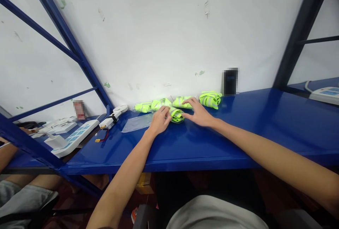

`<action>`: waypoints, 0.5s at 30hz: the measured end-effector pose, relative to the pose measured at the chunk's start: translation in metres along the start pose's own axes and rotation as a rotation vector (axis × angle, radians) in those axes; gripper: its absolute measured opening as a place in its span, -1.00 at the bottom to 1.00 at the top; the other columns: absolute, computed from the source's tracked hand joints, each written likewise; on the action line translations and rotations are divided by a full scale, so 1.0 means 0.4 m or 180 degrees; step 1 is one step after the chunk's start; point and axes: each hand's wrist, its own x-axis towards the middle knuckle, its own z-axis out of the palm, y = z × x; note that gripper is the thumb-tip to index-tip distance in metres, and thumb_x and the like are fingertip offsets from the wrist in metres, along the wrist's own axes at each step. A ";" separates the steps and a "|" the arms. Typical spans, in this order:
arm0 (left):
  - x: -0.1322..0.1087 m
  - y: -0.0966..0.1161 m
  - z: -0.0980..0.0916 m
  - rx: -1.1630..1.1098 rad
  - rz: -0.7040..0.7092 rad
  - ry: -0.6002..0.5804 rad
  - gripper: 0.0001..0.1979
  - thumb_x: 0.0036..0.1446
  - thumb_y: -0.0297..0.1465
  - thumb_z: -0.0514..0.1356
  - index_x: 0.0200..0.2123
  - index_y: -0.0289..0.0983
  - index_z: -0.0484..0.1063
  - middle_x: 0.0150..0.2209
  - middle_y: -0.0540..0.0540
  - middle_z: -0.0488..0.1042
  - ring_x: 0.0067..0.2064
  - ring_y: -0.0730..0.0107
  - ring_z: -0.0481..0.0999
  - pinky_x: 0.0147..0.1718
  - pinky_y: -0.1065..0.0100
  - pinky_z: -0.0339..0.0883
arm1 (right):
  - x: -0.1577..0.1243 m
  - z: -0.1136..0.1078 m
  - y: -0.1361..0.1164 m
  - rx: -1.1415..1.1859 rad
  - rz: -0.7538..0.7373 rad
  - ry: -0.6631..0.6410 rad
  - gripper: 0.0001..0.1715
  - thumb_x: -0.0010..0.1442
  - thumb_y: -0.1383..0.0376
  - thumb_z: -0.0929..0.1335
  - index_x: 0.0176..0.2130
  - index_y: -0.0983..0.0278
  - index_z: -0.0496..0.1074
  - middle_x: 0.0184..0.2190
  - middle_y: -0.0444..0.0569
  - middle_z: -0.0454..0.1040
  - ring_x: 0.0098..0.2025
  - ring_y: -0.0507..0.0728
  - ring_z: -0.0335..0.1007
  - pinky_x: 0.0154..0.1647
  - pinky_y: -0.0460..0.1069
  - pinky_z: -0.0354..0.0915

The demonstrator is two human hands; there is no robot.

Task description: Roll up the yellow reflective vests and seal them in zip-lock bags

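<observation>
Head camera view of a glossy blue metal shelf (238,133) set against a scuffed white wall (169,28), framed by blue steel braces (71,42) on the left and a dark upright post (302,28) on the right. A person's two bare forearms reach up and forward across the shelf. The left hand (160,120) has its fingers curled and pinched on the near edge of a rolled neon yellow-green reflective fabric bundle (177,115), which lies on the shelf between the two hands, just in front of the wall. The right hand (200,114) lies palm down with its fingers loose and spread, and the index fingertip touches the bundle's right side. Behind it, a row of four similar neon bundles (210,99) runs along the foot of the wall. A flat clear plastic bag (136,123) lies just left of the left hand. Farther left are a small white handheld fan (120,109), a small battery with red and black wires (103,135) and a white power strip (76,135). A dark, blurred upright object (230,80) leans on the wall to the right. Another person's forearm (7,155) shows at the far left edge.
</observation>
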 end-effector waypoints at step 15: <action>-0.013 0.009 -0.027 -0.0405 -0.0420 -0.0849 -0.37 0.17 -0.01 0.10 0.24 -0.16 0.17 0.37 -0.17 0.03 0.41 -0.04 -0.19 0.30 -0.08 -0.10 | -0.005 -0.002 -0.013 0.0715 -0.0160 -0.0821 -0.51 0.21 0.06 0.33 0.05 0.24 0.42 0.01 0.02 0.49 0.02 0.20 0.46 0.11 0.10 0.34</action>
